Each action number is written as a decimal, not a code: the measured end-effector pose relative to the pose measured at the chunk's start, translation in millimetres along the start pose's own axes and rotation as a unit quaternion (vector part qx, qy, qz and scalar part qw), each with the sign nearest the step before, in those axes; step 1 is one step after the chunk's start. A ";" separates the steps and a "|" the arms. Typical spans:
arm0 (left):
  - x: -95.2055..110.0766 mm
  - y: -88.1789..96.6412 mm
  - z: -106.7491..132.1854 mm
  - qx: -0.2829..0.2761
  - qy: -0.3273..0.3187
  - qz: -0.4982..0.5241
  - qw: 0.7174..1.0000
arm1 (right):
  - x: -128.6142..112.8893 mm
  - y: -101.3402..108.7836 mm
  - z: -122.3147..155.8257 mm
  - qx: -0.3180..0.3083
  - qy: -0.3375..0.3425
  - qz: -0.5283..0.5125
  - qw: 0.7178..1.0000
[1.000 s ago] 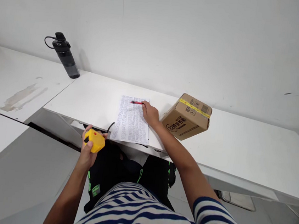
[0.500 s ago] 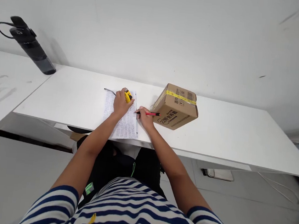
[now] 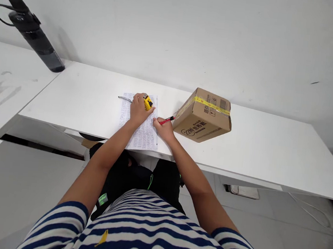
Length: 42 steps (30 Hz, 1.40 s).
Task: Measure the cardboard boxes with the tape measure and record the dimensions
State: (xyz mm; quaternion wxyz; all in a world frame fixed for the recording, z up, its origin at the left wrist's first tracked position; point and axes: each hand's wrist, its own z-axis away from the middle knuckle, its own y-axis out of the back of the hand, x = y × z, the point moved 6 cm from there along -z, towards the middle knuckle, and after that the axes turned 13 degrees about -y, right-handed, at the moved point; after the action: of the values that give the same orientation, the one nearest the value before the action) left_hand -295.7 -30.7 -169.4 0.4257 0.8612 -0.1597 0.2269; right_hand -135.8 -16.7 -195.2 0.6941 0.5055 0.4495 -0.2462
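My left hand [image 3: 138,108] is closed around a yellow and black tape measure [image 3: 148,103], resting over the upper part of a sheet of paper [image 3: 142,138] covered in dense writing. A dark wrist strap [image 3: 124,98] trails to the left of that hand. In my right hand [image 3: 163,128] is a red and black pen [image 3: 166,120], gripped near the paper's right edge. Its black end points up and right toward a brown cardboard box [image 3: 203,118]; the writing tip is hidden by my fingers.
The box, bound with yellow tape, stands on the white table [image 3: 259,146] just right of my right hand. A dark water bottle [image 3: 38,38] stands at the far left by the wall [image 3: 176,34]. The table's front edge runs close to my lap.
The pen has turned in my right hand, from lying nearly level to slanting up and right. My left hand still holds the tape measure. The whole view has shifted slightly.
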 end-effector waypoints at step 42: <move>-13.5 -3.7 5.3 0.026 0.029 0.064 0.997 | 4.7 2.2 1.9 0.018 0.022 -0.042 0.999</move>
State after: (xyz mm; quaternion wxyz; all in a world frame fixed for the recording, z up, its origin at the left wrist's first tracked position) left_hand -304.1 -31.6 -181.8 0.3927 0.8528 -0.1962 0.2830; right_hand -131.1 -17.1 -198.1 0.6638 0.5038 0.4813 -0.2719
